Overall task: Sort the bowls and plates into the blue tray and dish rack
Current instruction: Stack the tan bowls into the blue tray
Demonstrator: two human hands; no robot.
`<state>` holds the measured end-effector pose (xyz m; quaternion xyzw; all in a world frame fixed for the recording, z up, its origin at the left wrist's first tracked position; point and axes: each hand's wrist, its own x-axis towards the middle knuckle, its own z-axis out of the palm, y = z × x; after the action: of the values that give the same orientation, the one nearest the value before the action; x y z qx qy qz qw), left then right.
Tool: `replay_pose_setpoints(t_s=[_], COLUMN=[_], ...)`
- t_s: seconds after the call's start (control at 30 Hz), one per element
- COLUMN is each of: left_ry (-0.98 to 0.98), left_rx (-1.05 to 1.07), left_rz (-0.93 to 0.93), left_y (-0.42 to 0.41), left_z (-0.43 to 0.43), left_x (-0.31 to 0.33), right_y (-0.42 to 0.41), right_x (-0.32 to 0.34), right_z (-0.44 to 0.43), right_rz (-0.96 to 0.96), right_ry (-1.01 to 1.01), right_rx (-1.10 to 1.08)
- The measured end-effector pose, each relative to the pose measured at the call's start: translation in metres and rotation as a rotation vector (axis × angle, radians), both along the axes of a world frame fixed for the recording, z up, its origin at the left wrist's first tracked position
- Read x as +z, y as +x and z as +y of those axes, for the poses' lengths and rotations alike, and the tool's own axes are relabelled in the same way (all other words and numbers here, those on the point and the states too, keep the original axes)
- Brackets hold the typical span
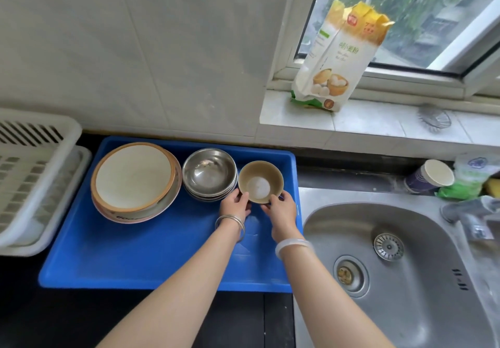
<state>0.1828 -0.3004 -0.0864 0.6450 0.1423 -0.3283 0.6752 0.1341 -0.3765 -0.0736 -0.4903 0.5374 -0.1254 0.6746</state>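
Observation:
A blue tray [140,255] lies on the dark counter. Inside it, at the back left, is a stack of plates [134,178] with a cream, orange-rimmed one on top. To their right sits a stack of steel bowls [209,173]. A small tan bowl [260,181] stands at the tray's back right. My left hand [234,204] grips its near left side and my right hand [278,208] grips its near right side. The white dish rack [32,174] stands left of the tray and looks empty.
A steel sink [384,261] with a tap [470,215] lies right of the tray. A paper cup [430,176] and a green packet [465,182] stand behind the sink. A flour bag [338,58] leans on the window sill.

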Motion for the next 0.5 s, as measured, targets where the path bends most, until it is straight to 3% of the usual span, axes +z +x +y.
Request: replay_pose_setpoints(t_s=[0.5], left_ry=[0.027], left_rx=[0.100], left_rz=[-0.073], left_y=[-0.002], left_z=[-0.012], left_x=[-0.004], right_y=[0.002], right_x=[0.001], right_z=[-0.012], right_rz=[-0.007], right_ry=[0.043], right_rx=[0.110])
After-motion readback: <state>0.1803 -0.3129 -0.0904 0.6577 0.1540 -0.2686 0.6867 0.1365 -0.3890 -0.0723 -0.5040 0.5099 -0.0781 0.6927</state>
